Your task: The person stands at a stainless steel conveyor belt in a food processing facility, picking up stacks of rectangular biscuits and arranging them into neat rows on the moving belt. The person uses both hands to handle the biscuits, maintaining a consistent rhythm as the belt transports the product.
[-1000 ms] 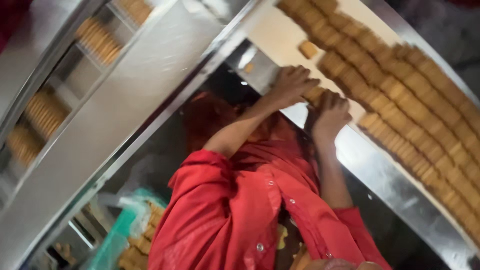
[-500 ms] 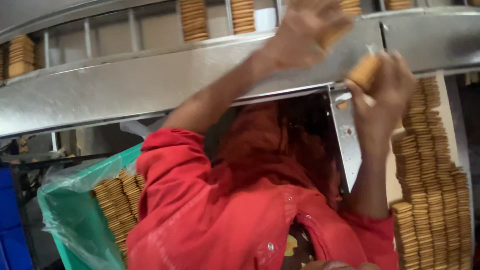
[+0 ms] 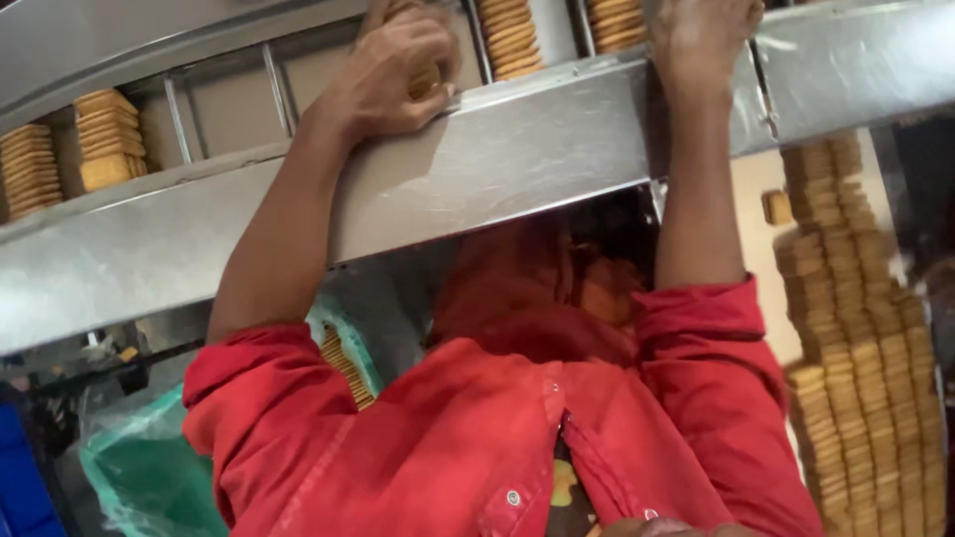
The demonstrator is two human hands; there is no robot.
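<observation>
Head view: since 0.5 s ago, both hands have moved from the loose golden rectangular biscuit rows (image 3: pixel 860 398) to the slotted steel feeder rail (image 3: pixel 497 174), left hand (image 3: pixel 393 75) clamped on a tan biscuit stack (image 3: pixel 423 75), right hand (image 3: pixel 701 35) grip indeterminate.

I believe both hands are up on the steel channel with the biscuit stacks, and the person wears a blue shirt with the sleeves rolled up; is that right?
Not quite: the shirt is red, not blue, as the head view shows. The rest holds: the left hand and right hand are both up on the steel channel among the biscuit stacks, sleeves rolled up.

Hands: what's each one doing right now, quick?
Left hand: closed on a biscuit stack in the channel.
Right hand: over the rail; grip cannot be told.
</observation>
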